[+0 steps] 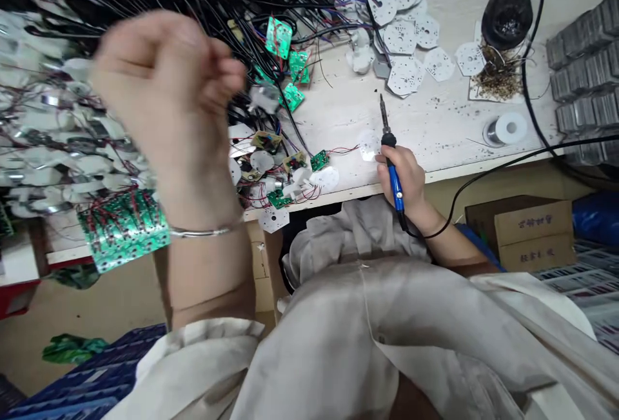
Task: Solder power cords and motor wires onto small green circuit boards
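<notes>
**Left hand:** your left hand [167, 84] is raised, curled into a blurred fist, nothing showing in it, well above the green circuit boards [123, 230].
**Centre:** a tangle of black wires [271, 107] spills toward you along the bench [449, 117].
**Right hand:** your right hand [401, 178] grips the blue-handled soldering iron [396, 191], its long axis running near to far, tip far, a pale perforated disc [368, 146] just left.
**Far right:** open bench, then a solder spool [507, 128].
</notes>
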Tool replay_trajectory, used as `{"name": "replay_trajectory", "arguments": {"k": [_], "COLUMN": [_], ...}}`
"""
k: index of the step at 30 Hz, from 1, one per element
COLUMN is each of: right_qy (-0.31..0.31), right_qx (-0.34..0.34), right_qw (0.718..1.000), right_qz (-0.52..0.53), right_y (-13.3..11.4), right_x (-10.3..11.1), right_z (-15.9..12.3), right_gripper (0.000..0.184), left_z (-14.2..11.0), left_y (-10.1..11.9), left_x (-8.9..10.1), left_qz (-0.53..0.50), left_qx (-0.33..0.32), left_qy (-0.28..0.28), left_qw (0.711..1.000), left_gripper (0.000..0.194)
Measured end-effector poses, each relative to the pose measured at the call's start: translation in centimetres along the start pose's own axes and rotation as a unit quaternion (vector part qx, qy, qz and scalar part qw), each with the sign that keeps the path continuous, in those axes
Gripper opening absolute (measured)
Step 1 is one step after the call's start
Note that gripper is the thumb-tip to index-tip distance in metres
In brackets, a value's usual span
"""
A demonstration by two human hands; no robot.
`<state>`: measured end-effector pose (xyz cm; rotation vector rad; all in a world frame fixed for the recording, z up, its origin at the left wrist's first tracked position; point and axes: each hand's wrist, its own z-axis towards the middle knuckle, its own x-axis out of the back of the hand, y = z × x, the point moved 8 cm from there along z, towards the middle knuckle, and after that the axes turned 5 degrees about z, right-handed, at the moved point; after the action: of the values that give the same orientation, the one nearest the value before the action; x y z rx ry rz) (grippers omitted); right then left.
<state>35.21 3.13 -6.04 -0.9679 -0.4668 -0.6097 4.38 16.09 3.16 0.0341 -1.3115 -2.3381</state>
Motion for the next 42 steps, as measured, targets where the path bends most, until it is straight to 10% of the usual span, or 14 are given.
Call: {"name": "replay_trajectory", "arguments": {"k": [6, 10, 27, 36, 42], "right_qy": [0.016, 0.016, -0.005, 0.102, 0.125], "right_qx": [0.009, 0.001, -0.068, -0.195, -0.149], "right_qw": [1.0, 1.0, 0.993, 0.966, 0.975], "right_qz": [0.013, 0.014, 0.1, 0.137, 0.106], "right_y": [-0.6, -0.7, 0.4, 3.4, 2.2], "right_x": [0.7, 1.0, 0.8, 2.5, 3.4], "right_z": [0.4, 0.7, 0.7, -3.0, -1.8], "right_gripper": [0.031, 0.03, 0.036, 0.044, 0.044], "left_z": [-9.8, -14.9, -15.3, -14.8, -14.5], "left_y": [3.5, 2.8, 1.1, 0.6, 0.6], "left_x": [-10.0, -13.1, -14.6, -14.6, -14.7], "left_qz": [0.138, 0.25, 0.253, 0.257, 0.26], "left_qx": [-0.047, -0.075, -0.088, -0.105, -0.112], "left_qy": [-0.182, -0.304, -0.345, -0.362, -0.351], "left_qw": [0.972, 0.916, 0.9, 0.89, 0.892], "left_gripper": [0.014, 0.012, 0.014, 0.017, 0.017]}}
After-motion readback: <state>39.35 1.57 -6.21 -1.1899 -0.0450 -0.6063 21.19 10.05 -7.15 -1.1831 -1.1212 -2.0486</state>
